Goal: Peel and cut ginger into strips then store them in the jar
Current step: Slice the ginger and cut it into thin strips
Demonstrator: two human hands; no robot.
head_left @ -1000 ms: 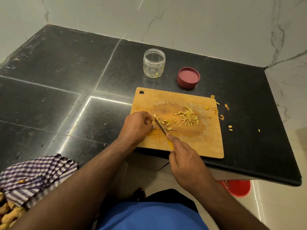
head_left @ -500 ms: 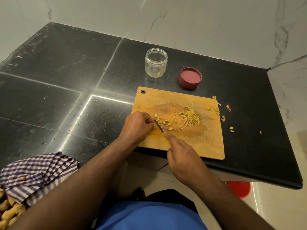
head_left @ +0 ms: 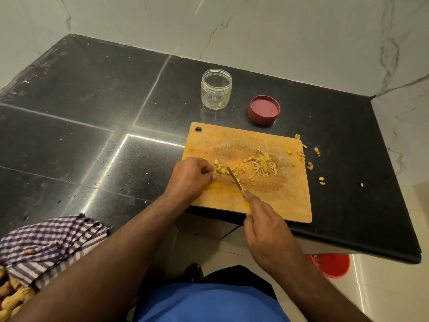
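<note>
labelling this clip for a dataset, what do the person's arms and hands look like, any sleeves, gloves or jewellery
Both forearms are bare as far up as the picture shows; no sleeve reaches into view. The left hand and right hand wear no gloves, and no rings, watch or bracelet show on the visible sides. Fingernails are short and unpainted where they can be seen. Below the arms a blue garment covers the person's lap.

Single head-worn view (wide-angle), steeply downward onto the near counter (head_left: 92, 126) corner.
</note>
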